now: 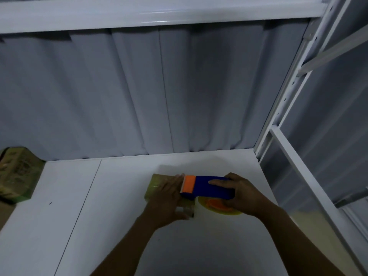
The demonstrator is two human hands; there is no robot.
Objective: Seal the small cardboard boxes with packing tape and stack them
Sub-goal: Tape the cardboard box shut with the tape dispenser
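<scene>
We look at a packing or storage bay: a white counter (123, 196) sits inside a white metal rack (282, 100) with slotted uprights, a grey curtain (139, 86) hangs behind, and taped cardboard boxes (18, 176) sit at its left edge.

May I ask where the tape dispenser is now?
Head view, lower centre: the right hand grips the tape dispenser, its orange end over the small box under the left hand.

White shelf (119, 216) with small cardboard box (157, 184)
</scene>
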